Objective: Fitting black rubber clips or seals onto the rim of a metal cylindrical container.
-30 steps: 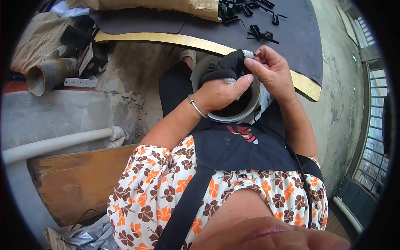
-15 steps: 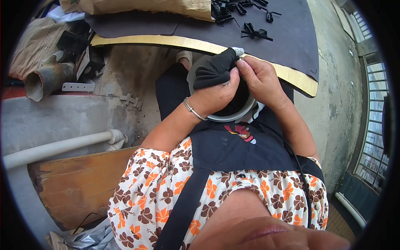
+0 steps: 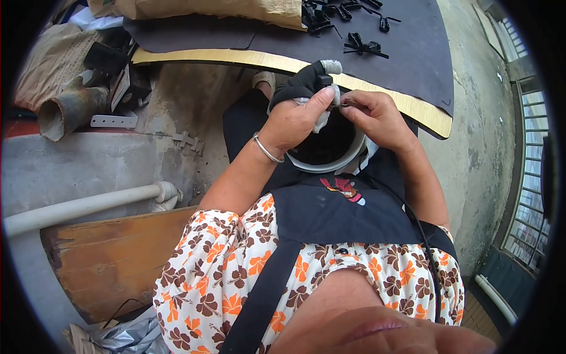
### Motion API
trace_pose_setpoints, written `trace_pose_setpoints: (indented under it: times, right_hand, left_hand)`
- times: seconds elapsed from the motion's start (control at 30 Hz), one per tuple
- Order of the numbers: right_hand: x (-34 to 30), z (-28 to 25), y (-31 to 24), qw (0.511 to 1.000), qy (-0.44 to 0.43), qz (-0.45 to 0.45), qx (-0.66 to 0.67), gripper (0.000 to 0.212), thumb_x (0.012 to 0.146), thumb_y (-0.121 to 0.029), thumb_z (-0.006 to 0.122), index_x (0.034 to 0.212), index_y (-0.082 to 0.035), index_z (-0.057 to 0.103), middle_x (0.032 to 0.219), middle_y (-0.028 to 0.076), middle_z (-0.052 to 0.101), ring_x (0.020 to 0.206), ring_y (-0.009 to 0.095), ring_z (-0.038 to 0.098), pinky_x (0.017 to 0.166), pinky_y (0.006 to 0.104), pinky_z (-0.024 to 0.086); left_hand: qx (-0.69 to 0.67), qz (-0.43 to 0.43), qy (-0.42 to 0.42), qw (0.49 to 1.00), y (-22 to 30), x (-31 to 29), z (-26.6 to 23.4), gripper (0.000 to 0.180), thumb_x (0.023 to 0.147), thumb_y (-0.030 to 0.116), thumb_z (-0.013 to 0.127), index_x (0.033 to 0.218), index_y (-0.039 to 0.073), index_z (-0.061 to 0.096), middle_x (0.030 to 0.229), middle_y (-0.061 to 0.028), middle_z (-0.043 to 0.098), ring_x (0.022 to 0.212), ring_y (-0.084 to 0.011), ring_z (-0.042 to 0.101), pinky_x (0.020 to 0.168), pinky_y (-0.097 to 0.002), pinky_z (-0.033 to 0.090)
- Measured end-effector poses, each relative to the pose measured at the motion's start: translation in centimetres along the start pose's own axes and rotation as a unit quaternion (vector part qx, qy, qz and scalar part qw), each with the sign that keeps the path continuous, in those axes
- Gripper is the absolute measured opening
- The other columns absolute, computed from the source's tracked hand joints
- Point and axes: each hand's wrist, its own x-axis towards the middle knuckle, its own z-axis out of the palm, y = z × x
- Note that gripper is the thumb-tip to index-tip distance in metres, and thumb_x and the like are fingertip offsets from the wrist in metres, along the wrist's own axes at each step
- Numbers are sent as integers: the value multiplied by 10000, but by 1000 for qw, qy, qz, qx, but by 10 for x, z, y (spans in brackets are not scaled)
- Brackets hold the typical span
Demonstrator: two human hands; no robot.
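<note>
My left hand (image 3: 295, 115) has a black covering with white-wrapped fingertips over its fingers. It is closed around a small black plastic piece (image 3: 323, 80), whose exact kind I cannot make out. Close against it, my right hand (image 3: 380, 121) pinches a thin dark bit (image 3: 344, 106) between thumb and fingers. Whether that bit belongs to the black piece does not show. Both hands are above a pale bucket (image 3: 321, 167) between my legs, with dark contents inside.
Just beyond my hands runs the yellow edge of a dark-topped table (image 3: 407, 71). Several black plastic clip-like parts (image 3: 364, 46) lie on it, beside a brown paper bag (image 3: 218, 13). At left are a rusty pipe piece (image 3: 62, 115) and a white pipe (image 3: 88, 206).
My left hand has turned, bringing the white-wrapped fingertips and the small black piece into view. My right hand has shifted slightly right and nearer to me, its fingers still pinched.
</note>
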Motion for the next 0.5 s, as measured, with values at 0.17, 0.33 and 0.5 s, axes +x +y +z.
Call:
trace_pose_setpoints:
  times: [0.17, 0.33, 0.5]
  right_hand:
    - [-2, -5, -10, 988, 93, -119, -15, 84, 829, -44, 602, 881, 16, 632, 766, -8, 601, 712, 51, 523, 654, 212, 437]
    - [3, -1, -14, 988, 47, 9, 144, 88, 854, -87, 606, 854, 1, 610, 742, -32, 564, 678, 44, 485, 623, 202, 411]
    - [2, -3, -15, 999, 20, -14, 48, 166, 889, -158, 580, 835, -2, 572, 702, -40, 504, 649, 51, 428, 600, 214, 388]
  left_hand:
    - [-43, -45, 38, 997, -5, -3, 4, 326, 900, 101, 499, 1199, -30, 484, 848, -23, 600, 613, -37, 487, 522, -193, 417]
    - [-34, -48, -48, 997, 1, -5, 6, 270, 879, 75, 492, 1121, -38, 534, 907, -35, 604, 728, -62, 520, 648, -200, 437]
    - [39, 27, -11, 999, -15, -1, 2, 231, 829, 85, 510, 1032, -20, 542, 823, -40, 599, 711, -116, 546, 684, -265, 462]
